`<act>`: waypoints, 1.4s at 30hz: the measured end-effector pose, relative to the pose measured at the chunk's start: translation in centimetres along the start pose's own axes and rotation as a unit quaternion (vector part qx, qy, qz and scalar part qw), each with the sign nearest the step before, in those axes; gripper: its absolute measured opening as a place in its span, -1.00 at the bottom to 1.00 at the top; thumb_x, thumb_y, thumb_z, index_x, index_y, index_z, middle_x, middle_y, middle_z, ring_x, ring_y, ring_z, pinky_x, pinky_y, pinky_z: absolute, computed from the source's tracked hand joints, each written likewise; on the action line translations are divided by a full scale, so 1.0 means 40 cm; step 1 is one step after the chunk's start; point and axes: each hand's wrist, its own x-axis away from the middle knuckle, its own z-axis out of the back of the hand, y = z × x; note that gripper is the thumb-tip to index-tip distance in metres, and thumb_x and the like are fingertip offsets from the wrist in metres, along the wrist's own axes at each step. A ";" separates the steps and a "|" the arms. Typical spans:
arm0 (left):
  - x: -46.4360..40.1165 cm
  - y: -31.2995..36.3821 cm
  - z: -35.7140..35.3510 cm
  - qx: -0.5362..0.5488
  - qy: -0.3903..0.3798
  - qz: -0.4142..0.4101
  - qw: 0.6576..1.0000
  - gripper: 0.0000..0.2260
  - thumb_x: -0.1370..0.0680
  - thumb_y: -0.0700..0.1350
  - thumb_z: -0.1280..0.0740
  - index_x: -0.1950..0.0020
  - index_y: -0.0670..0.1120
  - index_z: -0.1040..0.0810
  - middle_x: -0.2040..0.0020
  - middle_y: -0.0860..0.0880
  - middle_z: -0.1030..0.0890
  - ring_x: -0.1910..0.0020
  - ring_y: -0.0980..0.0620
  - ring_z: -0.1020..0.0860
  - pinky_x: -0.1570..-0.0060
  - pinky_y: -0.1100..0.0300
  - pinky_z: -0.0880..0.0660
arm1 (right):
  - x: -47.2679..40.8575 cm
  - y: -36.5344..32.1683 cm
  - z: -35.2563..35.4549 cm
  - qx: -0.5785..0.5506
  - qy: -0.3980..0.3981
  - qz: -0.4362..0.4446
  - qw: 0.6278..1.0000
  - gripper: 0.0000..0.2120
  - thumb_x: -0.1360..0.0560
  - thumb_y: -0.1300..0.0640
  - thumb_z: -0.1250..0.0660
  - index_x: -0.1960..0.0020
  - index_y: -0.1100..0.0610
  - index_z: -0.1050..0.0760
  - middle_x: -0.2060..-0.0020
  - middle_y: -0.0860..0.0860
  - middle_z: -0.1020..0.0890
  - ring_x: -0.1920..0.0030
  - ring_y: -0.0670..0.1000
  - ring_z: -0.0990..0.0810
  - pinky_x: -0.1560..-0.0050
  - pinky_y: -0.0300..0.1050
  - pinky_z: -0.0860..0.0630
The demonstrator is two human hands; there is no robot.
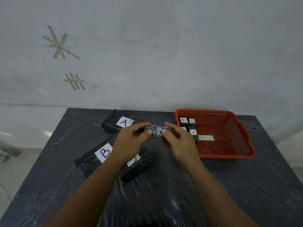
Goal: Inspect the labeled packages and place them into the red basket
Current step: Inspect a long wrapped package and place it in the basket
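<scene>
Four small labelled packages (188, 126) already sit in the red basket (229, 154) at the right, while both the left hand (131, 140) and right hand (178, 141) pinch another shiny package (157, 131) up between thumbs and fingertips, apparently mid-inspection above the table (164, 185).

A dark table (213, 194) wrapped in wrinkled, glossy black plastic carries everything. On its left half lie three black boxes: one labelled A (118, 122) at the back, one labelled B (96, 157) nearer, and a third (139, 167) just beside B, its label partly hidden. A red mesh basket (229, 141) sits on the right.
</scene>
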 end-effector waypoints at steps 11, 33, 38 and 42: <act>0.014 -0.009 -0.008 -0.046 0.056 -0.014 0.997 -0.81 -0.51 -0.19 -0.49 -0.07 0.03 -0.72 0.20 0.09 -0.71 0.36 0.27 -0.58 0.31 0.43 -0.46 | 0.005 0.000 -0.010 0.013 0.003 0.010 1.000 -0.72 -0.52 0.04 -0.47 -0.22 -0.13 -0.64 0.02 -0.06 -0.72 -0.02 -0.04 -0.71 -0.16 0.14 -0.65; -0.002 -0.033 0.002 -0.053 0.061 0.033 0.996 -0.70 -0.53 -0.07 -0.48 -0.25 0.01 -0.59 -0.12 0.10 -0.65 -0.08 0.16 -0.62 -0.12 0.13 -0.59 | 0.002 -0.001 -0.018 -0.105 -0.020 -0.109 0.988 -0.35 -0.52 0.33 -0.44 -0.53 0.02 -0.34 -0.19 -0.08 -0.56 -0.12 -0.17 -0.58 -0.05 -0.25 -0.53; -0.022 -0.046 0.003 0.093 0.009 0.187 0.978 -0.51 -0.53 -0.08 -0.48 -0.43 -0.09 -0.45 -0.19 -0.09 -0.66 -0.10 -0.06 -0.68 -0.14 -0.05 -0.64 | 0.005 0.004 -0.016 -0.100 -0.053 -0.114 0.987 -0.32 -0.52 0.38 -0.43 -0.54 -0.01 -0.31 -0.05 -0.15 -0.60 0.02 -0.17 -0.68 -0.05 -0.19 -0.60; -0.025 -0.037 0.001 0.126 -0.001 0.179 0.976 -0.62 -0.56 -0.25 -0.43 -0.37 -0.14 -0.51 -0.11 -0.12 -0.71 -0.04 -0.09 -0.71 -0.04 0.01 -0.66 | 0.005 0.008 -0.023 -0.092 -0.074 -0.118 0.986 -0.29 -0.51 0.39 -0.43 -0.56 0.01 -0.29 -0.06 -0.08 -0.65 0.03 -0.13 -0.73 -0.09 -0.09 -0.66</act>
